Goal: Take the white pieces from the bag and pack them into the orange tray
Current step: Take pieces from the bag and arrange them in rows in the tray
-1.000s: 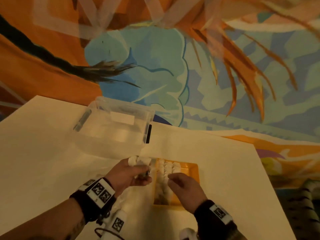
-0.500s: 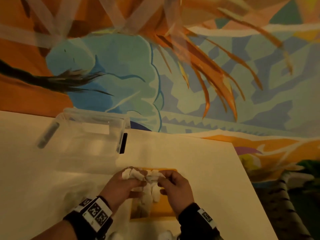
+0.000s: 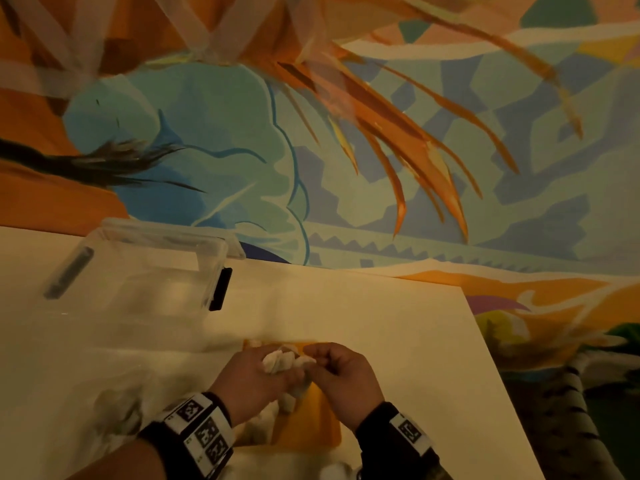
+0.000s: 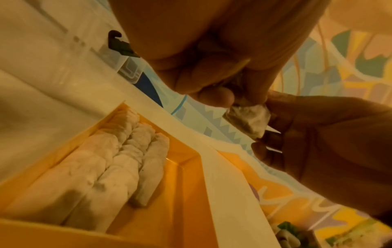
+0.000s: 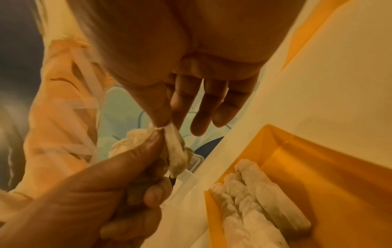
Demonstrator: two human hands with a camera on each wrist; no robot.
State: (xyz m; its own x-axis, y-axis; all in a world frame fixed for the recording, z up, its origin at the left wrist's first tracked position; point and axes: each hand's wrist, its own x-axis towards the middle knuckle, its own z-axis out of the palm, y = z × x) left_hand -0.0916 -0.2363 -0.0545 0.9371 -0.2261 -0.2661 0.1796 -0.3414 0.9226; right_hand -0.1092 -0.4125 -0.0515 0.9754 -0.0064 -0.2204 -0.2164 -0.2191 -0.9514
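Above the orange tray (image 3: 313, 422), my left hand (image 3: 258, 379) grips a small bunch of white pieces (image 3: 280, 361). My right hand (image 3: 323, 363) meets it from the right. Its thumb and forefinger pinch the end of one white piece (image 5: 174, 151), and its other fingers (image 5: 212, 107) are spread straight. In the left wrist view this piece (image 4: 248, 120) sits between the two hands. Rows of white pieces (image 4: 106, 167) lie side by side along the left of the tray (image 4: 186, 188); its right part is bare. The crumpled clear bag (image 3: 119, 408) lies left of my left wrist.
A clear plastic box (image 3: 138, 271) with a black latch (image 3: 220, 289) stands at the back left of the cream table (image 3: 363, 323). The table's right edge runs diagonally at the right, with patterned floor beyond. A painted wall rises behind.
My right hand left the pieces in the tray and came up to the bunch in my left hand, where it now pinches one piece. The head view swung to the right.
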